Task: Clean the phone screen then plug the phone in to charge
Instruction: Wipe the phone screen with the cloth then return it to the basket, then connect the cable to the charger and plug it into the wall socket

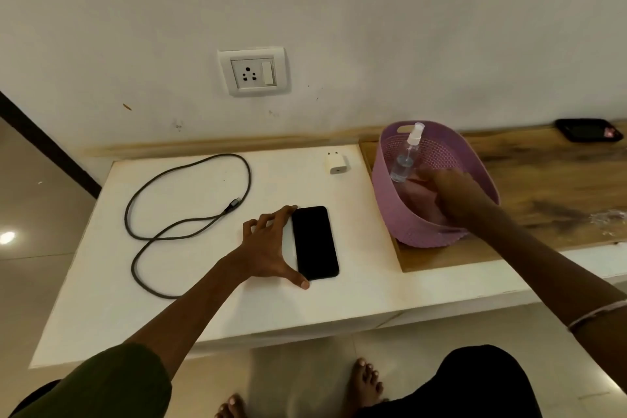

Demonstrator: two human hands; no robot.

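White tabletop (203,299) carries the black phone (315,243) face up near its middle, well back from the front edge, with bare surface before it. Left hand (268,248) spreads wide, thumb and fingertip touching the phone's left side. Right hand (444,193) reaches into the purple basket (407,227) onto pink cloth (417,195); its grasp cannot be told.
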